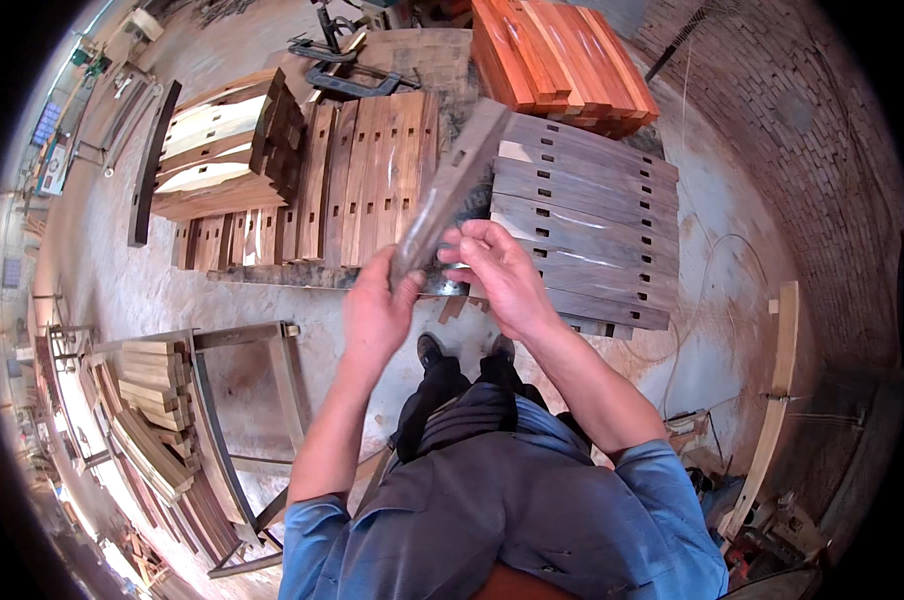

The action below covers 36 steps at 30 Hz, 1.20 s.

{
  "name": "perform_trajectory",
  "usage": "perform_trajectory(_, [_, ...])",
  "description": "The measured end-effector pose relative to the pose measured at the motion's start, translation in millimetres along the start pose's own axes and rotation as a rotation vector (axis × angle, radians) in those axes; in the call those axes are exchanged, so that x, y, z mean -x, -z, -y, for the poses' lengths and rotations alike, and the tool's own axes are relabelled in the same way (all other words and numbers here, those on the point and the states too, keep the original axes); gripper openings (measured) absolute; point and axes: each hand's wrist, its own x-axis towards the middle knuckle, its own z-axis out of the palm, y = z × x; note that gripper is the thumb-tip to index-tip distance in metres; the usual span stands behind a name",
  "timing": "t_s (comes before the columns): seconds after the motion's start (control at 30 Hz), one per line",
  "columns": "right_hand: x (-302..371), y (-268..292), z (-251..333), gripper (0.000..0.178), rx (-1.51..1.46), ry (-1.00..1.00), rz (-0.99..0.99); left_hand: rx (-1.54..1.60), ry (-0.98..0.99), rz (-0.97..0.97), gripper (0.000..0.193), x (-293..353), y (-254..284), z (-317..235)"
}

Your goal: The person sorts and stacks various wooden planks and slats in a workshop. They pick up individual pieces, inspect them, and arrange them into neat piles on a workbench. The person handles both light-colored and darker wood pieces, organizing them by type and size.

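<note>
Left hand [380, 310] is clasping a board [446, 192] by its near end; right hand [502, 275], partly open and empty, is hovering alongside

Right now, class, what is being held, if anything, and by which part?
The left hand grips a long grey-brown wooden board by its near end; the right hand seems empty.

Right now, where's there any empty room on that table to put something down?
Best looks like the brown surface at the back, between the black clamps and the orange stack. Only a narrow strip shows between the brown boards and grey boards, partly under the held board. Both sides are crowded with wood.
</note>
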Motion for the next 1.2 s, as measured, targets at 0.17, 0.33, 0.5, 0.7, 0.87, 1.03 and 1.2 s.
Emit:
perform_trajectory(0.17, [24.8, 36.5, 10.7, 0.021, -0.018, 0.045, -0.053, -0.202, -0.084, -0.097, 0.038, -50.3, 16.0, 38.3])
perform_trajectory(0.33, [70.8, 81.6, 26.4, 0.017, 0.028, 0.132, -0.239, -0.377, -0.215, -0.154, 0.037, -112.6, 10.1, 78.0])
perform_trajectory(0.5, [117.9, 131.6, 22.9, 0.016, 0.189, 0.240, -0.539, -0.440, -0.146, -0.074, 0.034, -153.6, -5.0, 84.5])
perform_trajectory(0.7, [158.9, 189.4, 24.9, 0.018, 0.386, 0.328, -0.748, -0.505, -0.196, -0.106, 0.034, -170.5, -12.0, 93.7])
perform_trajectory(0.87, [169.6, 226.5, 29.2, 0.021, 0.564, 0.340, -0.871, -0.567, -0.188, -0.078, 0.039, -168.7, -11.3, 96.5])
perform_trajectory(1.03, [174.0, 263.3, 19.4, 0.034, 0.867, 0.170, -0.929, -0.441, -0.468, -0.303, 0.039, -119.4, -13.9, 56.7])
perform_trajectory(1.2, [161.6, 262.2, 13.7, 0.042, 0.477, 0.045, -0.849, -0.179, -0.196, -0.150, 0.029, -55.0, -31.5, 63.0])
